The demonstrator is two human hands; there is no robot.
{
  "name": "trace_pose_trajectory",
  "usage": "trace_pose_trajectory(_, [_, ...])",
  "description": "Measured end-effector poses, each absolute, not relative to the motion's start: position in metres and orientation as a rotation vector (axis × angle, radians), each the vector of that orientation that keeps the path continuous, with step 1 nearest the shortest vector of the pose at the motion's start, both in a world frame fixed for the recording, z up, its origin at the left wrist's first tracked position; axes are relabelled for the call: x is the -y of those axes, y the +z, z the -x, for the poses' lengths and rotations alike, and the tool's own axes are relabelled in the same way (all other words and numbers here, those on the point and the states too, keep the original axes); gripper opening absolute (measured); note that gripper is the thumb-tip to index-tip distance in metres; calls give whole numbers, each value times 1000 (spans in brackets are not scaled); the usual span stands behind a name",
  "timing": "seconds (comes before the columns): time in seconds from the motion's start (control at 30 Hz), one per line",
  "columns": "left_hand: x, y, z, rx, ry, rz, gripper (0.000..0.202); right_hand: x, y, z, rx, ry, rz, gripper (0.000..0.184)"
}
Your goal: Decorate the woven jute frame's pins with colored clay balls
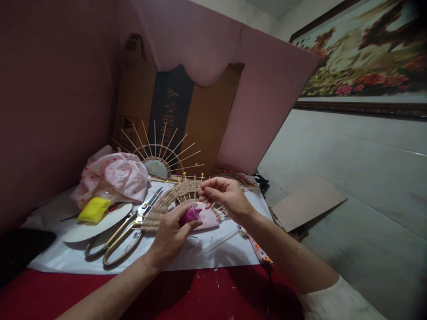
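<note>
My left hand (172,232) is closed around a small shiny magenta packet (191,216), seemingly in clear plastic. To its upper right, my right hand (228,196) has thumb and fingertips drawn together in a pinch; what they hold, if anything, is too small to make out. Beneath both hands lies a curved woven twine piece (163,205) on thin sticks, with yellow and pink beads or pins on several stick ends. White cloth with pink spots (209,218) shows inside its curve, partly hidden by my left hand.
Large scissors (125,229) lie at left beside a yellow packet (94,210) on a pale disc (75,230). Spotted cloth (111,175) is bunched behind. A half-round stick frame (156,153) leans against cardboard (211,120). A patterned glue gun (258,249) lies at right.
</note>
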State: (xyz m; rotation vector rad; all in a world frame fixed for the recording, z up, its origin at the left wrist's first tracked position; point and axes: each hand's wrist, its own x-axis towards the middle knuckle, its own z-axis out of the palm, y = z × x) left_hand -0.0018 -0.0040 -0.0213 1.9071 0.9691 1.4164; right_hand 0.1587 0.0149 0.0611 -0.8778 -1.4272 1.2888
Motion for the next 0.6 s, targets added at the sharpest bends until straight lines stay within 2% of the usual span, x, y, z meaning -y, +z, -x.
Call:
trace_pose_trajectory(0.27, [8,-23,0,-953,1372,-2067,29,-46,73,-137,1518,1250,860,29])
trace_pose_trajectory(0.4, [10,-24,-2,-951,1306,-2189,19,-67,77,-115,1709,1274,901,25])
trace_pose_trajectory(0.47, [10,-24,-2,-977,1267,-2209,15,-79,77,-102,1856,1192,976,17])
trace_pose_trajectory(0.53, [10,-24,-3,-989,1242,-2209,21,-92,75,-89,1989,1058,1045,2])
trace_pose_trajectory(0.6, [10,-25,-3,-975,1230,-2201,30,-102,73,-76,2081,983,1076,6])
